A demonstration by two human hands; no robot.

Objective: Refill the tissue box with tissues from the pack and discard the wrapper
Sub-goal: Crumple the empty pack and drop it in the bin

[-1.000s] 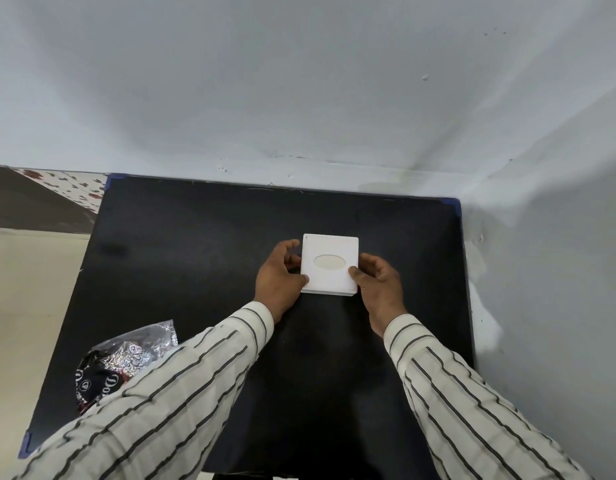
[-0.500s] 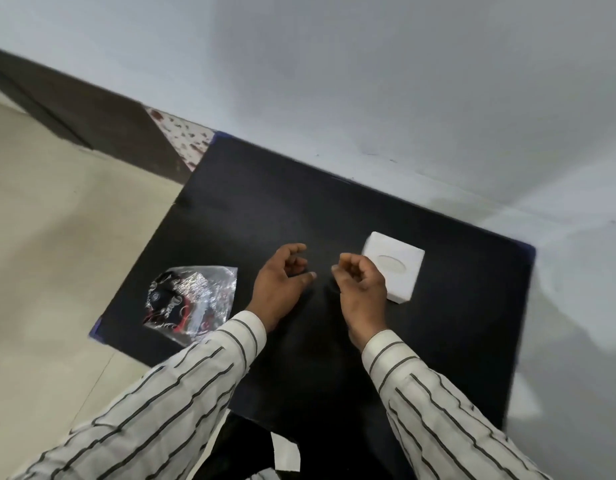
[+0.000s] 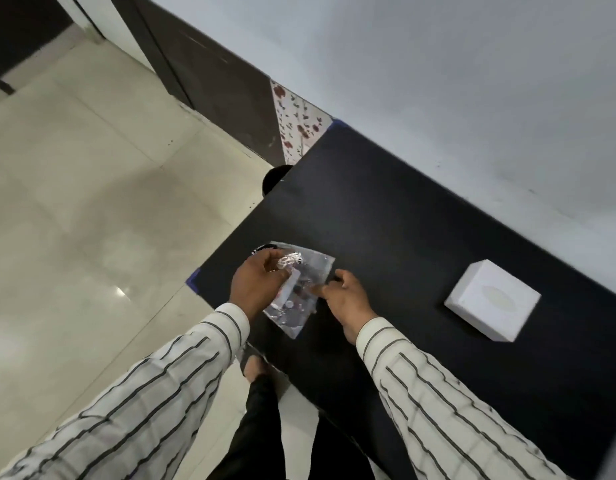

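Observation:
The crinkled clear wrapper (image 3: 301,299) with red and black print lies near the left front corner of the black table (image 3: 396,230). My left hand (image 3: 256,284) is closed on its left side, fingers curled over the plastic. My right hand (image 3: 344,299) pinches its right edge with thumb and fingers. The white square tissue box (image 3: 492,299), with an oval slot on top, stands alone on the table to the right, a good hand's width from my right hand.
A grey wall (image 3: 473,81) runs along the table's far edge. Pale floor tiles (image 3: 92,220) spread to the left. A dark round object (image 3: 275,178) sits on the floor by the table's left edge. My leg and foot (image 3: 256,372) show below the table.
Both hands let go of the tissue box and moved left to the wrapper, which they now grip. My view swung left, so the box now sits at the right.

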